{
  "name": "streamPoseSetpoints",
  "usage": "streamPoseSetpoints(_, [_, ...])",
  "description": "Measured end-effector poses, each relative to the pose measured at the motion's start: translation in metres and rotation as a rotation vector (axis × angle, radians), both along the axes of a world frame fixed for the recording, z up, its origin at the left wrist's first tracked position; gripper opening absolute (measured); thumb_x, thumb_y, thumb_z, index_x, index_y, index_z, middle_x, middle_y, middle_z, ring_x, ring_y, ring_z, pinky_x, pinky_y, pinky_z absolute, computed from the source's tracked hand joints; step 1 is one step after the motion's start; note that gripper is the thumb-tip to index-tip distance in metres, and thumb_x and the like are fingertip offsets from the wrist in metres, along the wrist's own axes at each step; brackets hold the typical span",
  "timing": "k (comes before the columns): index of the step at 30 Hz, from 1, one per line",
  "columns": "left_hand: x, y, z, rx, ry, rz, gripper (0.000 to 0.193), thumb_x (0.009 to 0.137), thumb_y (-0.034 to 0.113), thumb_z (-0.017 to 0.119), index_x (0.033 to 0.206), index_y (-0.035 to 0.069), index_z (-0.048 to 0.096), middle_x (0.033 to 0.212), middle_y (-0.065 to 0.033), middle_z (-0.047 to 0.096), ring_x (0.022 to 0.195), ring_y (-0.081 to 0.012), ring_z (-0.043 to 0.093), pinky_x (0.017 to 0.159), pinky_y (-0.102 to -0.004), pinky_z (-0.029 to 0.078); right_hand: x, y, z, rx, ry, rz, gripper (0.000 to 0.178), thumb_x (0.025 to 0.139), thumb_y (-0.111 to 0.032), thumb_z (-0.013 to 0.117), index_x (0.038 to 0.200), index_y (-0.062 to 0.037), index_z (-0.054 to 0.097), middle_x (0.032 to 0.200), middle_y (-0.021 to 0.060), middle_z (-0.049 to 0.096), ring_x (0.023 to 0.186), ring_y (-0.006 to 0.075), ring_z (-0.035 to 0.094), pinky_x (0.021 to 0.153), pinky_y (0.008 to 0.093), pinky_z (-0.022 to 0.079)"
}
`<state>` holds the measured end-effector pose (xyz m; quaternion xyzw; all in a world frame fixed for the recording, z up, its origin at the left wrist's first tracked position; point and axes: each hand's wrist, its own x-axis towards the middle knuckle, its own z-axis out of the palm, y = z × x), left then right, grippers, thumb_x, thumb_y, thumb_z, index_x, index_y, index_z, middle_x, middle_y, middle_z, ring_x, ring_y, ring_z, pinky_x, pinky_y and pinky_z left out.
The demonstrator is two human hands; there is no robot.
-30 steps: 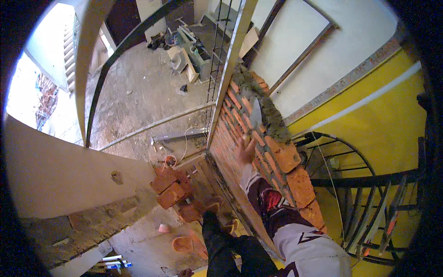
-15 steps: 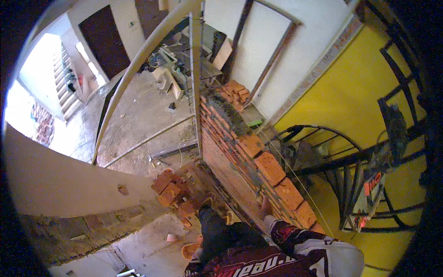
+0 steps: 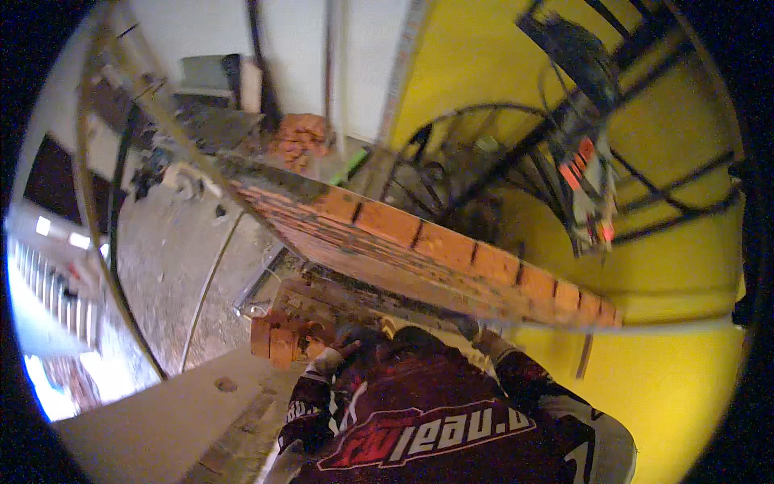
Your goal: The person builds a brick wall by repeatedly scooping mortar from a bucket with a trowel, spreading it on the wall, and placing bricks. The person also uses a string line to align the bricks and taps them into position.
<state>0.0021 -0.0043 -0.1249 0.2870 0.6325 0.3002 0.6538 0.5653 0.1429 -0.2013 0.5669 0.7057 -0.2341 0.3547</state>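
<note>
My left hand [image 3: 329,360] is low beside my dark trouser leg, right next to a pile of orange bricks [image 3: 278,340]. Motion blur smears its fingers, so whether it holds anything does not show. On the other side, my right hand [image 3: 487,342] is at the foot of a brick wall [image 3: 435,242]. A dark, blurred object [image 3: 466,326] sticks out at its fingertips; its kind is unclear. The wall runs slantwise across the view, with orange bricks along its top course and grey mortar between them.
Behind the wall, a black metal spiral frame [image 3: 484,161] stands by a yellow wall [image 3: 476,48]. A heap of broken bricks [image 3: 302,135] lies at the back. A curved railing [image 3: 87,177] rises at left, above a concrete floor [image 3: 169,250]. A pale low wall [image 3: 153,411] is at lower left.
My view has swung right, so the brick wall now lies flatter across the picture. My left hand has come into sight by the brick pile. My right hand remains near the wall's face.
</note>
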Motion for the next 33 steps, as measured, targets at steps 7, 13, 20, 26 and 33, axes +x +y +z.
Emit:
streamPoseSetpoints(7, [-0.097,-0.018,-0.046,-0.201,0.391,-0.371,0.042,0.082,0.025,0.067,0.120,0.009,0.061,0.106,-0.0130,0.069,0.094,-0.0305,0.066,0.076,-0.0432,0.055,-0.060,-0.123,0.063,0.059,0.370,-0.854,0.054,0.083,-0.051,0.067,0.104,-0.0014,0.063,0.090,0.0175,0.064,0.076,0.0329,0.061,0.069,0.0434,0.049])
streamPoseSetpoints(13, [-0.204,-0.032,-0.074,-0.300,0.695,-1.013,0.043,0.080,0.022,0.068,0.121,0.009,0.061,0.108,-0.0136,0.069,0.096,-0.0313,0.067,0.078,-0.0428,0.056,-0.148,-0.202,0.101,0.119,0.544,-1.508,0.038,0.087,-0.041,0.064,0.105,-0.0078,0.062,0.085,0.0115,0.061,0.069,0.0262,0.057,0.059,0.0390,0.047])
streamPoseSetpoints(20, [-0.277,0.032,-0.055,0.267,1.100,-1.638,0.026,0.090,0.033,0.055,0.095,0.009,0.064,0.095,-0.0153,0.069,0.082,-0.0303,0.068,0.067,-0.0452,0.053,-0.216,-0.267,0.098,0.246,0.658,-1.988,0.020,0.093,-0.029,0.061,0.107,-0.0152,0.061,0.080,0.0045,0.058,0.061,0.0183,0.051,0.047,0.0340,0.043])
streamPoseSetpoints(26, [-0.224,0.129,-0.001,-0.290,0.485,-0.461,0.037,0.090,0.034,0.065,0.119,0.013,0.058,0.109,-0.0035,0.065,0.089,-0.0180,0.067,0.059,-0.0328,0.051,-0.216,-0.290,0.090,0.318,0.423,-2.182,0.027,0.085,-0.027,0.074,0.078,-0.0044,0.061,0.059,0.0058,0.056,0.044,0.0180,0.053,0.038,0.0348,0.038])
streamPoseSetpoints(33, [-0.163,0.131,0.044,-0.243,0.540,-0.638,0.032,0.093,0.036,0.065,0.111,0.010,0.064,0.092,-0.0040,0.066,0.083,-0.0162,0.063,0.066,-0.0327,0.050,-0.186,-0.302,0.057,0.640,0.675,-2.818,0.019,0.084,-0.018,0.072,0.080,-0.0109,0.054,0.060,0.0002,0.050,0.048,0.0174,0.050,0.041,0.0349,0.038])
